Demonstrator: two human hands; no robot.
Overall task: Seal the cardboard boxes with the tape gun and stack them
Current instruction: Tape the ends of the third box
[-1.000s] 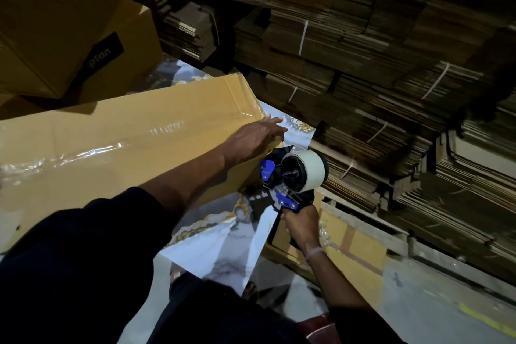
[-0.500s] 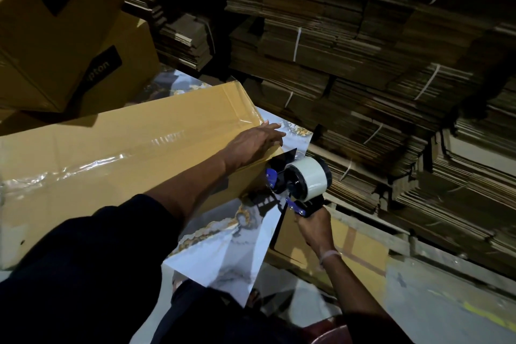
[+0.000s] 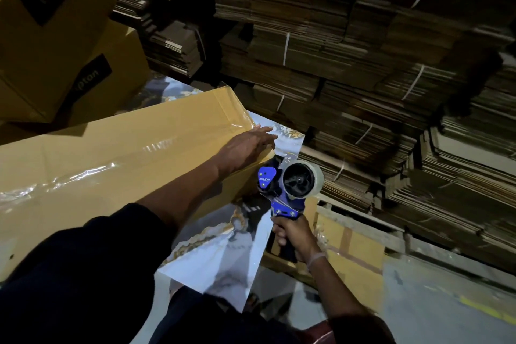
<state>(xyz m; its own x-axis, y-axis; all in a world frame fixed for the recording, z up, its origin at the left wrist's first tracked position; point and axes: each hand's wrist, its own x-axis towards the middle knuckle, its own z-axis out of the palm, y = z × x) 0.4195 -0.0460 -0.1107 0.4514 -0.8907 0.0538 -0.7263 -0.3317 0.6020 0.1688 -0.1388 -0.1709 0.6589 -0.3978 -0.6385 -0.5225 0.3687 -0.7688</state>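
The left hand (image 3: pixel 245 146) lies flat, fingers straight, on the taped cardboard box (image 3: pixel 117 153) at centre left; the right hand (image 3: pixel 293 234) grips the blue tape gun (image 3: pixel 287 184) just beside the box's end

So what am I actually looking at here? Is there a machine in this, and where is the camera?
There is no machine, only a person working with bare hands. The single camera sits on their head and looks forward and down, so you see their own arms. The left hand lies flat, fingers straight, on the end of a long cardboard box that already has clear tape along its top. The right hand has its grip round the handle of a blue tape gun, which carries a roll of tape and sits against the box's end. The box rests on a marble-patterned sheet. More closed boxes stand to the left, and bundles of flattened cardboard are stacked behind.
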